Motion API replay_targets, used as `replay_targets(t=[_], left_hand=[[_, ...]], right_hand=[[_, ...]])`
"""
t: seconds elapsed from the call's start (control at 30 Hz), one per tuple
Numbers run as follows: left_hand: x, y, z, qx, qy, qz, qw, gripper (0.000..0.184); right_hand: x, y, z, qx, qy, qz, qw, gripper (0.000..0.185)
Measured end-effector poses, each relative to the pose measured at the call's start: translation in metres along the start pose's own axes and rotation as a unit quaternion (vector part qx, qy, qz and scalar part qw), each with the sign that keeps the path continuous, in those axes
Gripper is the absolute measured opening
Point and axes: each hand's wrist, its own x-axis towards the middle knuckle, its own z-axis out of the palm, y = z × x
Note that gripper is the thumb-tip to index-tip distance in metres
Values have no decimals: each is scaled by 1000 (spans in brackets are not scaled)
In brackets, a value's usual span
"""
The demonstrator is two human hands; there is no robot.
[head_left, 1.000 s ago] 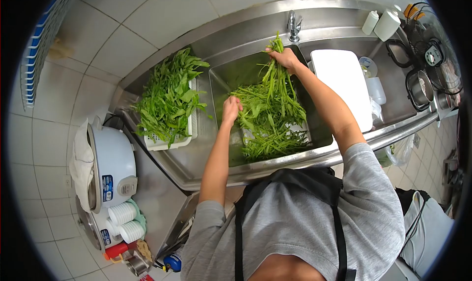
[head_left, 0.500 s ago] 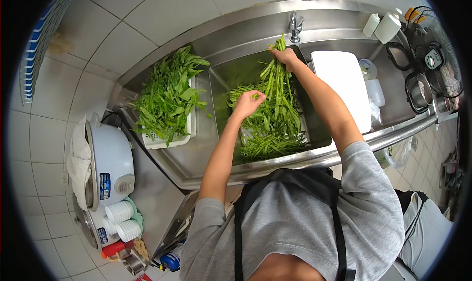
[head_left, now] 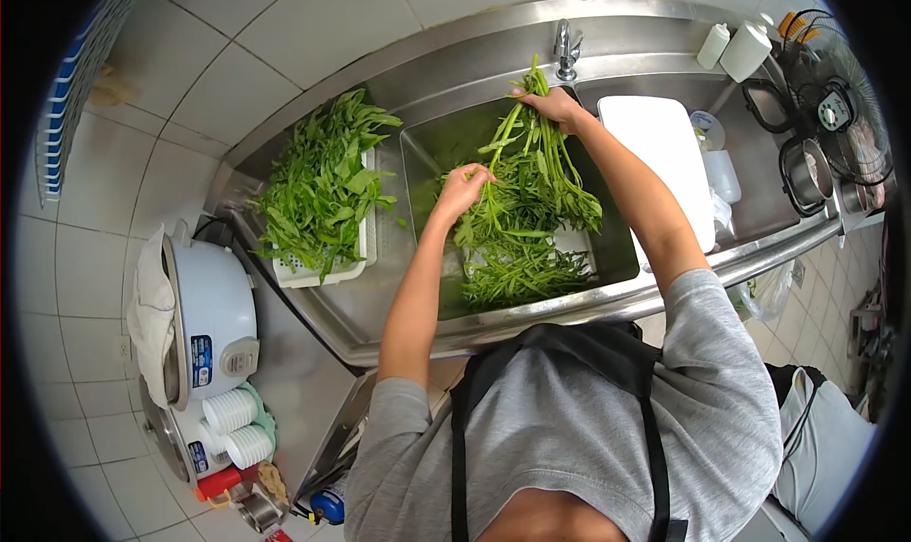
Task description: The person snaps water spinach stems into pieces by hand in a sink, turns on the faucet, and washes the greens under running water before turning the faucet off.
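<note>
My right hand (head_left: 552,108) is closed round the stem end of a bunch of water spinach (head_left: 543,158), held up over the sink basin (head_left: 418,167) near the tap. The stems stick out above my fist and the leaves hang down. To the left, my left hand (head_left: 462,193) pinches a stalk at the bunch's side, with fingertips together. Beneath the bunch, more cut greens (head_left: 527,274) lie in a white tray (head_left: 575,241) inside the basin. Further left, a heap of leafy greens (head_left: 323,186) fills a white perforated basket (head_left: 368,214) on the drainboard.
A white board (head_left: 655,167) lies across the right side of the sink, by plastic containers (head_left: 723,177). The tap (head_left: 567,50) stands at the back, with white bottles (head_left: 745,52) to its right. A rice cooker (head_left: 213,300) and stacked white cups (head_left: 231,411) are at left.
My left hand has moved slightly left and down and now pinches a stalk. The bunch in my right hand has swung and spread, its leaves lifting off the tray's right side.
</note>
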Motion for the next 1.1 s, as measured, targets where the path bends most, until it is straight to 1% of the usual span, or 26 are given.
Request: replay_targets(t=[0.03, 0.13, 0.2, 0.23, 0.33, 0.37, 0.47, 0.5, 0.57, 0.6, 0.63, 0.67, 0.7, 0.73, 0.83, 0.93, 0.97, 1.07, 1.1], left_hand=[[2, -4, 0, -51, 0, -8, 999, 18], [3, -11, -3, -83, 16, -22, 996, 17], [9, -21, -2, -118, 60, -48, 990, 17], [13, -27, -2, -136, 83, -61, 985, 17], [24, -53, -2, -268, 211, -124, 932, 17], [24, -67, -4, -309, 213, -123, 919, 16], [9, -65, -3, -303, 229, -83, 921, 16], [6, -60, -5, -315, 230, -83, 917, 19], [2, -50, -13, -213, 206, -14, 955, 23], [1, -44, -16, -162, 193, 21, 968, 26], [3, -34, -19, -118, 179, 30, 976, 36], [7, -24, -18, -54, 165, 62, 983, 37], [9, -9, -15, 10, 150, 93, 984, 38], [9, 4, -11, 75, 134, 124, 980, 39], [4, 31, -7, 134, 11, 115, 984, 38], [-1, 30, -9, 122, 59, 100, 986, 35], [-6, 29, -14, 132, 52, 78, 987, 33], [-15, 10, -23, 185, 95, 107, 972, 33], [-16, 1, -27, 180, 98, 93, 974, 35]], right_hand=[[-4, -3, 1, 8, -9, -4, 1000, 55], [-15, -10, 5, 33, -29, -24, 999, 48], [-15, -10, 9, 48, -31, -48, 997, 44], [-18, -12, 11, 40, -24, -45, 998, 41], [-13, -11, 12, 56, -7, -46, 997, 39], [-11, -9, 13, 56, 2, -53, 997, 35], [-8, -7, 7, 65, -30, -45, 996, 33], [-11, -8, 6, 65, -47, -42, 996, 35], [-17, -10, 6, 61, -81, -36, 994, 41], [-17, -8, 7, 47, -107, -49, 992, 40], [-16, -5, 10, 32, -134, -61, 989, 39], [-15, -3, 13, 17, -161, -73, 984, 38], [-27, -11, 18, -10, -187, -34, 982, 35], [-31, -14, 22, -24, -201, -28, 979, 36], [-41, -22, 30, -52, -230, -14, 972, 35], [-37, -14, 23, -42, -261, -37, 964, 34], [-36, -9, 18, -43, -262, -43, 963, 32], [-30, 5, 1, -79, -281, -17, 956, 27], [-28, 11, -2, -62, -255, 7, 965, 20]])
